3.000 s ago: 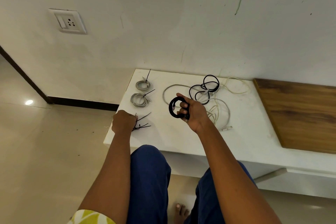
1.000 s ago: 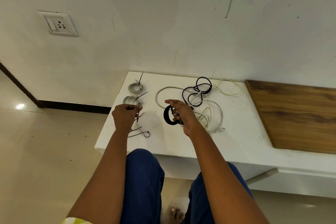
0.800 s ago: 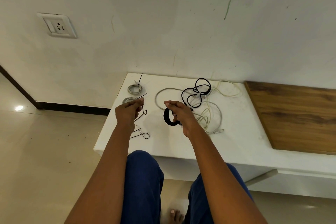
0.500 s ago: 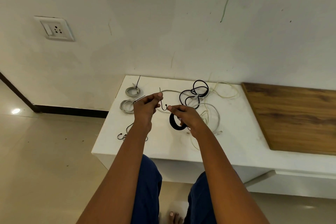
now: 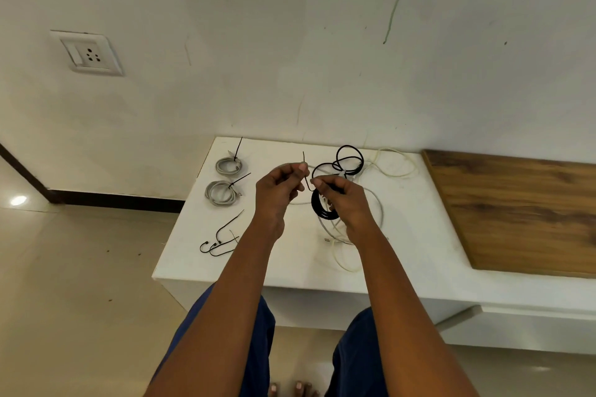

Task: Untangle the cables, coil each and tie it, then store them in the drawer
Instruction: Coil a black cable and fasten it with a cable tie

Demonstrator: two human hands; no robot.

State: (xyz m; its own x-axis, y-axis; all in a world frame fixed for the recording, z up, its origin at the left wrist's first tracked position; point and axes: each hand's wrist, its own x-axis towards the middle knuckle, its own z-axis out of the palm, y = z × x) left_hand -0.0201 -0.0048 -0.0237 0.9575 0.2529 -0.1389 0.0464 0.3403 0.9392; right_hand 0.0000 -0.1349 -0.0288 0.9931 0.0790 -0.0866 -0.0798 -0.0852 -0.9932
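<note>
- The right hand [image 5: 346, 203] holds the black coil [image 5: 322, 208] up above the middle of the tabletop [image 5: 419, 235], fingers curled round its upper right side, so the ring hangs below and to the left of the knuckles.
- The left hand [image 5: 279, 187] pinches a black cable tie [image 5: 304, 171] between thumb and fingertip – the tie stands nearly upright, its lower end hooking rightward to the right hand's fingertip.
- The two hands nearly meet, and the tie lies just left of the coil's top: threading it round the strands likely falls to the left hand.
- Two grey tied coils [image 5: 224, 180] lie by the tabletop's far left corner; spare ties [image 5: 222, 238] lie near its left edge; the untied tangle [image 5: 354, 167] lies beyond the hands.
</note>
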